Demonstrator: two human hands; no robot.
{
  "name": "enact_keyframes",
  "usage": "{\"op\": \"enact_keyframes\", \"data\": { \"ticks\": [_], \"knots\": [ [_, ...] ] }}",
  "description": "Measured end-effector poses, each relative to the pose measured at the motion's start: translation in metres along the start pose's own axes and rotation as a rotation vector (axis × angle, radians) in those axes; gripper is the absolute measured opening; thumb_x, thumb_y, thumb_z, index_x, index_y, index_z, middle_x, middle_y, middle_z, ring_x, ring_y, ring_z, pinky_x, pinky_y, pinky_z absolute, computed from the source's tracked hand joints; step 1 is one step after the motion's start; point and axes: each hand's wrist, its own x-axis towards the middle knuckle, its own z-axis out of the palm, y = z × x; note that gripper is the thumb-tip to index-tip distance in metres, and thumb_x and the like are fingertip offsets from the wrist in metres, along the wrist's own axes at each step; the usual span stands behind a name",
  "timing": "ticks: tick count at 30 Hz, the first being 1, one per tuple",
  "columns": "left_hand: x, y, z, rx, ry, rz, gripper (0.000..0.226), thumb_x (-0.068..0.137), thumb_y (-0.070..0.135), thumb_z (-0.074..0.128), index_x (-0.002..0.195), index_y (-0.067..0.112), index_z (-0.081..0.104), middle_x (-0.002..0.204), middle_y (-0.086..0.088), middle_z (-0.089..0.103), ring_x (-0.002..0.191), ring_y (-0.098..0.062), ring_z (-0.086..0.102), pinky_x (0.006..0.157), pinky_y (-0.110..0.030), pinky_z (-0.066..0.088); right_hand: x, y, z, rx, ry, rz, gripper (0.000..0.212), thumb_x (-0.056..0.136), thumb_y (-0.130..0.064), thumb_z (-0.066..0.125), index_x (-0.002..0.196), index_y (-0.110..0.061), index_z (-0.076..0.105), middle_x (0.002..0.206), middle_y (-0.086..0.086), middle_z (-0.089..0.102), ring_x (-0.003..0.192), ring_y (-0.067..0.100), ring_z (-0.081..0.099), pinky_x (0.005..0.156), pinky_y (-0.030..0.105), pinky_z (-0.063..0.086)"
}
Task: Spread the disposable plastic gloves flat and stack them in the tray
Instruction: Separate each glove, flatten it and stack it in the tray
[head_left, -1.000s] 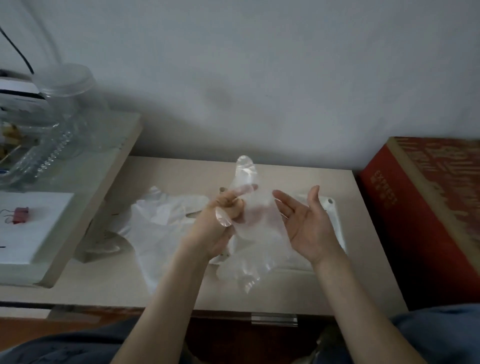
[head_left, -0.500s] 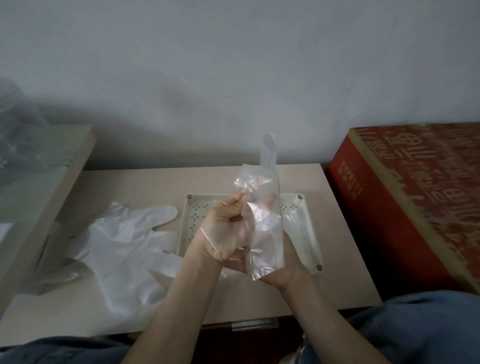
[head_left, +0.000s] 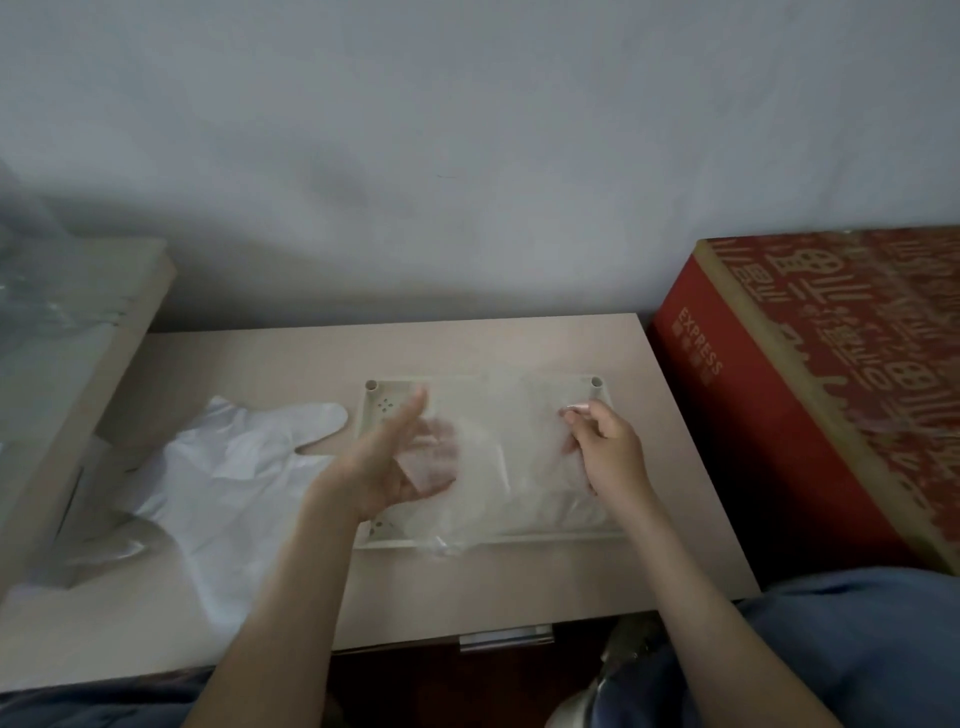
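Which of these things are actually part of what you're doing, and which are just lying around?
Part of the job: clear glove over the tray, touched by left hand and right hand; glove pile beside it.
Lying about: red box; side shelf.

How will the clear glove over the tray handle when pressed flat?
Likely floppy: the glove wrinkles across the tray. Probably very light, thin enough to show the left hand through it. May slip: it overhangs the front rim.

Bare table (head_left: 519, 587) lies open before the tray (head_left: 545, 539); red box (head_left: 779, 415) walls the right, shelf (head_left: 104, 364) the left.
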Motion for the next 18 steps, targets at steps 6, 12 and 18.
{"op": "enact_keyframes", "data": {
  "ticks": [6,12,18],
  "knots": [
    [0.011,-0.013,0.001,0.528,0.263,0.092,0.017,0.089,0.015,0.064,0.094,-0.001,0.068,0.077,-0.008,0.063,0.06,-0.016,0.054,0.055,-0.024,0.042,-0.002,0.015,0.004,-0.179,0.006,-0.086,0.013,0.095,-0.013,0.054,0.094,-0.016,0.066,0.067,-0.002,0.059,0.064,0.002,0.054,0.062,0.009,0.039],
    [0.025,-0.02,-0.004,0.481,0.389,0.119,0.018,0.086,0.019,0.067,0.071,0.01,0.061,0.071,-0.006,0.061,0.063,-0.022,0.053,0.061,-0.029,0.042,-0.002,0.025,0.004,-0.325,0.026,-0.108,0.011,0.095,-0.013,0.052,0.094,-0.012,0.064,0.071,0.001,0.061,0.07,0.02,0.057,0.066,0.024,0.041],
    [0.033,-0.023,-0.007,0.48,0.587,0.191,0.009,0.08,0.012,0.063,0.075,0.009,0.057,0.064,-0.006,0.06,0.059,-0.023,0.053,0.059,-0.03,0.043,-0.001,0.027,0.004,-0.479,-0.017,-0.098,0.014,0.098,-0.016,0.046,0.1,-0.011,0.058,0.088,0.009,0.066,0.084,0.028,0.06,0.075,0.037,0.047]
  ]
}}
